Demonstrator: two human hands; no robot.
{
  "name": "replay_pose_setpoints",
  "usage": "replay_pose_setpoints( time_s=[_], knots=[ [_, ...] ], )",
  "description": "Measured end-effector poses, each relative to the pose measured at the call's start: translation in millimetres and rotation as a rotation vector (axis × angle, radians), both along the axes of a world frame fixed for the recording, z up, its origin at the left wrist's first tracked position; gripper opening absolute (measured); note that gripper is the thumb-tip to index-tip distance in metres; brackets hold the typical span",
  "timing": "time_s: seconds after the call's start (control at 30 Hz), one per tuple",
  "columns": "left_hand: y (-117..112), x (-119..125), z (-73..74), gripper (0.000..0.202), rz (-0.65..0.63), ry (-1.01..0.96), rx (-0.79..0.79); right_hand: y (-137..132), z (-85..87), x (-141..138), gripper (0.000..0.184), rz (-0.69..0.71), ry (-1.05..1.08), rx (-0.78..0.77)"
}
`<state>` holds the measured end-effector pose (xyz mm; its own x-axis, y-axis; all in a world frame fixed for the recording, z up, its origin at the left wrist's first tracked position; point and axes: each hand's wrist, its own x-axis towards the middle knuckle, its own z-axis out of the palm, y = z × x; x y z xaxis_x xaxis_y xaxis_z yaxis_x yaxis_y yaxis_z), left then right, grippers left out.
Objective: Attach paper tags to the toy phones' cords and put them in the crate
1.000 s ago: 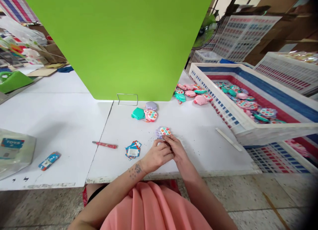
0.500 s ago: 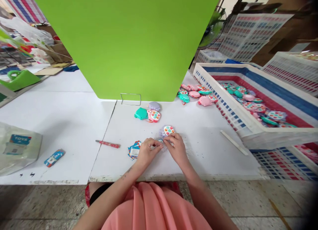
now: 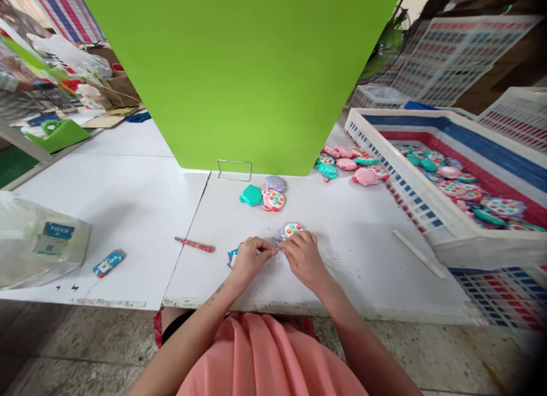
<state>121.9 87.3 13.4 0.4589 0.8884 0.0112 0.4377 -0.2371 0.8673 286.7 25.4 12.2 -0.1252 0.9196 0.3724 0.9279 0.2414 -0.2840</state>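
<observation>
Fingertips of my left hand (image 3: 255, 258) and my right hand (image 3: 301, 256) meet over the table, both pinched on something small and thin that I cannot make out. Just beyond them lies a purple toy (image 3: 292, 231) with a white face and coloured dots, partly covered by my right hand. Beside my left hand, blue printed cards (image 3: 232, 257) stick out from under it. Farther off, a green toy (image 3: 251, 196), a pink dotted toy (image 3: 274, 199) and a purple toy (image 3: 274, 183) sit close together.
A red pen-like tool (image 3: 195, 245), a stack of blue cards (image 3: 109, 263) and a plastic bag (image 3: 47, 245) lie leftward. The green board (image 3: 243, 82) stands ahead with a wire stand (image 3: 235, 170). Rightward are a toy pile (image 3: 347, 163), a white strip (image 3: 419, 254) and a crate (image 3: 431, 231).
The view has shifted slightly left, so the table's things appear farther right. My hands stay pinched together; the left now covers more of the nearby cards.
</observation>
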Motion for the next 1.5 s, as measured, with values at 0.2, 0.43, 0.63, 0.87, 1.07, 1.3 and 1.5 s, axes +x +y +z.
replay_pose_setpoints(
  time_s=[0.2, 0.43, 0.63, 0.87, 1.07, 1.3, 1.5],
  knots=[
    [-0.4, 0.8, 1.8, 0.002, -0.025, -0.001, 0.028, -0.9, 0.5, -0.2, 0.018, 0.015, 0.000, -0.005],
    [-1.1, 3.0, 3.7, 0.003, -0.065, 0.033, 0.119, -4.2, 7.7, -2.9, 0.017, 0.031, -0.047, -0.035],
    [-1.1, 5.3, 6.8, 0.005, -0.089, 0.061, 0.149, -5.8, 9.9, -3.0, 0.016, 0.034, -0.063, -0.038],
    [-0.9, 7.8, 11.3, 0.009, -0.145, 0.155, 0.194, -6.7, 5.9, -6.4, 0.014, 0.055, -0.112, 0.008],
    [-5.8, 9.5, 17.7, 0.013, -0.272, 0.513, 0.561, -6.9, -3.0, -8.6, 0.014, 0.060, -0.060, 0.023],
    [-6.9, 9.0, 13.0, 0.014, -0.210, 0.242, 0.379, -6.1, -7.1, -2.6, 0.020, -0.011, 0.330, -0.005],
    [1.7, -1.5, 9.9, 0.013, -0.104, 0.158, 0.279, -0.6, -1.1, 17.0, 0.015, -0.121, 0.705, -0.018]
  ],
)
